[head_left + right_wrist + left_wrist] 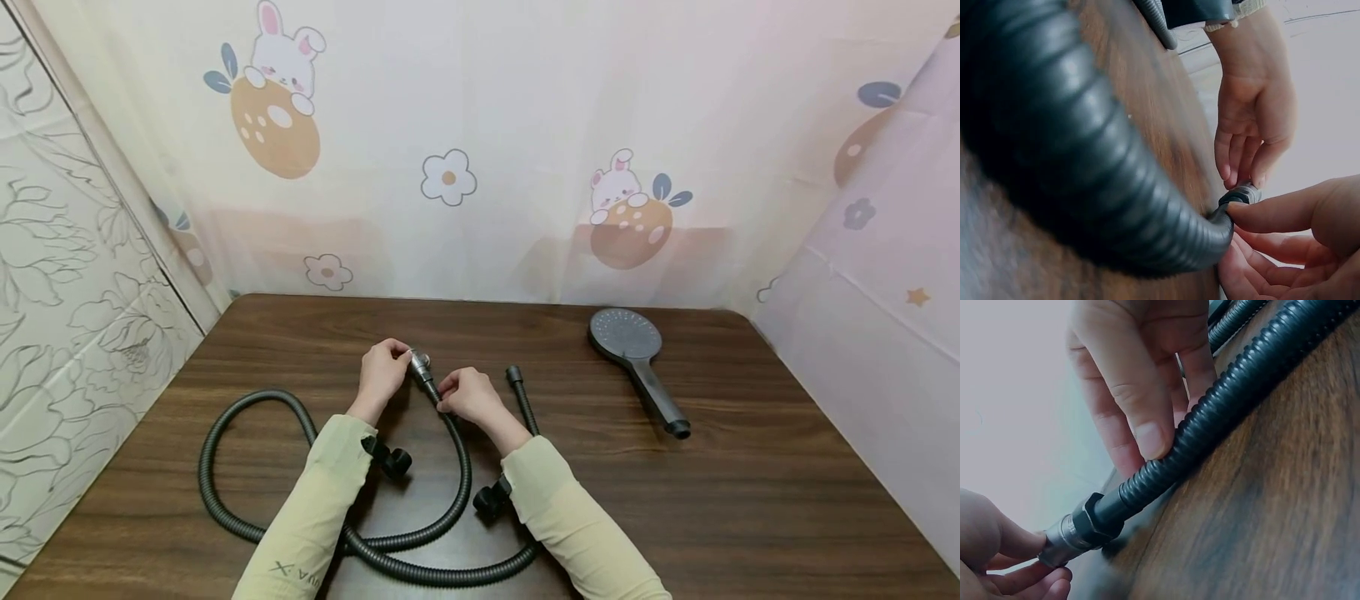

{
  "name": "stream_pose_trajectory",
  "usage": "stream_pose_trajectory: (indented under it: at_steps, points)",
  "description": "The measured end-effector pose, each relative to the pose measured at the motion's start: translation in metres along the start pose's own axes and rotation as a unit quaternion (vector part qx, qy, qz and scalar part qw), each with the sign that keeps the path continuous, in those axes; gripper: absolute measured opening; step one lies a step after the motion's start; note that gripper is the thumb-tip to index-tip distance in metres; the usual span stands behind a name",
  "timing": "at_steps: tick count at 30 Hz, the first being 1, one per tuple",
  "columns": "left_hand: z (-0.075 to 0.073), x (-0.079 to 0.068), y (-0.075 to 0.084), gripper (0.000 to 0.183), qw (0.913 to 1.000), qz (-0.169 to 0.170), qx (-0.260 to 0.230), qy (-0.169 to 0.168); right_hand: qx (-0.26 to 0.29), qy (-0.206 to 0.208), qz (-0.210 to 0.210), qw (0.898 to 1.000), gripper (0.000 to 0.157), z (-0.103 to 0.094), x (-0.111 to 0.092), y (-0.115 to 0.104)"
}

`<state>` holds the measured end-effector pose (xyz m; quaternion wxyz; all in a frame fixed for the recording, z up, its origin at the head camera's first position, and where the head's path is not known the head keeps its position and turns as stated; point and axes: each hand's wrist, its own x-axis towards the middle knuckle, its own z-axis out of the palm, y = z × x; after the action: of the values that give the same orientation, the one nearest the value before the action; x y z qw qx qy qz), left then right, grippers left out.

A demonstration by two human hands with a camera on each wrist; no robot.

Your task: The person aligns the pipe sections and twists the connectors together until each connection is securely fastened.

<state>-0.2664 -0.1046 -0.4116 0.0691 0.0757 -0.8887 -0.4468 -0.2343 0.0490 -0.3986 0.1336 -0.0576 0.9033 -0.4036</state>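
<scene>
Left grip [381,377]: pinching the metal fitting [420,367]; it might slip if you twist.
Right grip [472,395]: pinching the black hose [466,475] just below; bending could kink it.
Hose: looped on the table [750,483] (its loops may tug your hold).
Hidden: part of the fitting's tip, inside your left grip; hose lengths, under your sleeves [306,508].

Head view bright; soft sheen on tabletop [420,492]; right-wrist foreground hose [1091,169] blurred
</scene>
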Motion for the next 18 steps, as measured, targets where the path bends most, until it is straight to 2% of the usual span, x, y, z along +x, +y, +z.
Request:
stream_pose_trajectory:
  at_steps: [7,13,18]
  points:
    - [-0.0008,-0.0032,0.0012,0.015,0.9998,-0.014,0.007,-0.016,-0.003,0.005,0.000,1.000,0.019,-0.0036,-0.0017,0.0006]
    - [-0.0017,-0.0033,0.0009,0.015,0.9998,-0.008,0.013,-0.013,0.005,0.007,0.010,1.000,0.019,-0.0056,-0.0023,0.0027]
    - [-0.0027,-0.0030,0.0003,0.015,1.0000,-0.002,0.008,-0.003,0.035,0.000,0.010,0.999,0.020,-0.0095,-0.0030,0.0050]
